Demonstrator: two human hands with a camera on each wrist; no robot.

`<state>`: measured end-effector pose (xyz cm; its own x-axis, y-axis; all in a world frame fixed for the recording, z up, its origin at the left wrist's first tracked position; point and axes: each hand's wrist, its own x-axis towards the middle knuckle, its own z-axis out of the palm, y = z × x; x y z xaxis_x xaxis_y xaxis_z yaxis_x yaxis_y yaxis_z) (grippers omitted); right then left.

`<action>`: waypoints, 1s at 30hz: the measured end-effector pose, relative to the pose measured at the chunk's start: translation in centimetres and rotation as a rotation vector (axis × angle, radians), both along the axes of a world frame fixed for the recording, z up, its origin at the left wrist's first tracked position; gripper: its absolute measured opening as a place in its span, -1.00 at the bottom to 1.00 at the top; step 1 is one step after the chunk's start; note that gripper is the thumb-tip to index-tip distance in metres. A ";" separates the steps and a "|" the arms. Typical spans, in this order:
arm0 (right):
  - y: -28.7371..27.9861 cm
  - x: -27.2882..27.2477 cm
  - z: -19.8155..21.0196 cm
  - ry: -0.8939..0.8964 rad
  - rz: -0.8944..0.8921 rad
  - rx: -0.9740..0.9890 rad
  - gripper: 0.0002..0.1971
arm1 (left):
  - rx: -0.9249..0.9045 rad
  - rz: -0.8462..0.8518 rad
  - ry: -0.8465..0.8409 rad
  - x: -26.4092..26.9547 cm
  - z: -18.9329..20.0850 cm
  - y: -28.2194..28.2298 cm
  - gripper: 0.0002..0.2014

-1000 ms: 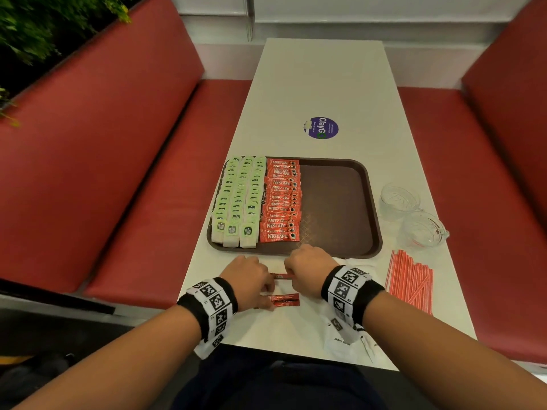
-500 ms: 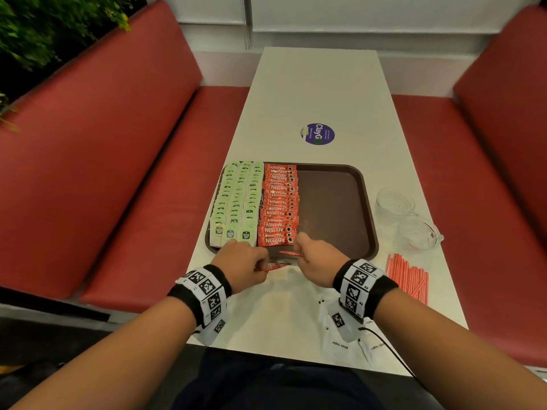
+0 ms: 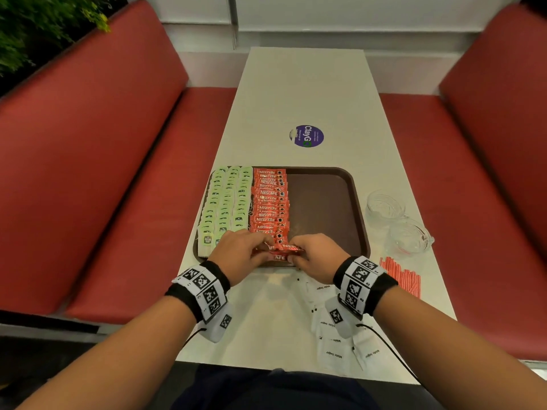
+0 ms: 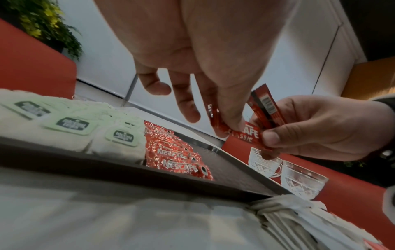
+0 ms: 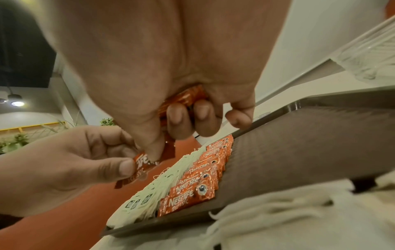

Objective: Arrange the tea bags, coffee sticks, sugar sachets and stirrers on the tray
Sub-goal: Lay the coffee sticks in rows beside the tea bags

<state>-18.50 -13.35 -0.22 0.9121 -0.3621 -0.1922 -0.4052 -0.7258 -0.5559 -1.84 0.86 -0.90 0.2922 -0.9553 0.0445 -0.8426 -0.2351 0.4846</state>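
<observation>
White table (image 3: pixel 305 93), laden
Brown tray (image 3: pixel 359 208), two glass cups (image 3: pixel 396 220), red stirrers (image 3: pixel 404 275), white sugar sachets (image 3: pixel 337 350), round purple sticker (image 3: pixel 307 136).

White table (image 3: pixel 305 93), round purple sticker (image 3: pixel 307 136), two glass cups (image 3: pixel 384 206), red benches (image 3: pixel 88 161), green plant (image 3: pixel 35 28)

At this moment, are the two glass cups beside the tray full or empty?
Empty, as far as shows: both glass cups look clear through, with nothing inside in the head or left wrist views. They stand on the table right of the tray.

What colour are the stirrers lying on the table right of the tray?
Red, with thin pale stripes; the stirrers show best in the head view.
</observation>
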 end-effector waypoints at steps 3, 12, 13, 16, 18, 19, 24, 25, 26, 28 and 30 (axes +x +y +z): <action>-0.6 0.1 -0.1 0.021 -0.079 0.015 -0.90 | 0.074 0.074 -0.073 0.5 -0.3 -1.0 -0.87; -2.1 -0.6 -0.5 0.052 -0.188 0.160 -0.95 | 0.351 0.111 -0.240 1.3 -3.0 -2.5 -0.80; -2.1 -0.6 -0.6 0.051 -0.190 0.175 -0.94 | 0.349 0.121 -0.241 1.3 -3.1 -2.6 -0.80; -2.0 -0.6 -0.6 0.053 -0.195 0.201 -0.92 | 0.336 0.150 -0.232 1.5 -3.2 -2.8 -0.83; -1.9 -0.3 -0.6 0.069 -0.186 0.191 -0.85 | 0.337 0.139 -0.248 1.7 -3.1 -2.9 -0.85; -1.9 -0.1 -0.7 0.079 -0.175 0.179 -0.82 | 0.339 0.132 -0.253 1.8 -3.1 -3.0 -0.85; -2.1 0.7 -1.5 0.111 -0.114 0.095 -0.89 | 0.290 0.131 -0.181 2.5 -2.9 -3.4 -0.78; -2.1 0.8 -1.6 0.103 -0.101 0.084 -0.89 | 0.241 0.139 -0.130 2.6 -2.7 -3.4 -0.74; -2.1 1.0 -1.7 0.094 -0.088 0.074 -0.90 | 0.177 0.145 -0.064 2.6 -2.3 -3.5 -0.71; -2.1 1.4 -1.8 0.065 -0.059 0.057 -0.90 | 0.055 0.132 0.051 2.4 -1.3 -3.7 -0.70; -1.9 1.9 -1.8 0.033 -0.042 0.055 -0.85 | 0.025 0.047 0.062 2.1 -0.3 -4.0 -0.76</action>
<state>-16.55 -15.27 -2.06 0.8890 -0.3882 -0.2431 -0.4539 -0.6760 -0.5805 0.28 -3.10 -1.24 0.3384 -0.9410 0.0009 -0.7988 -0.2867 0.5289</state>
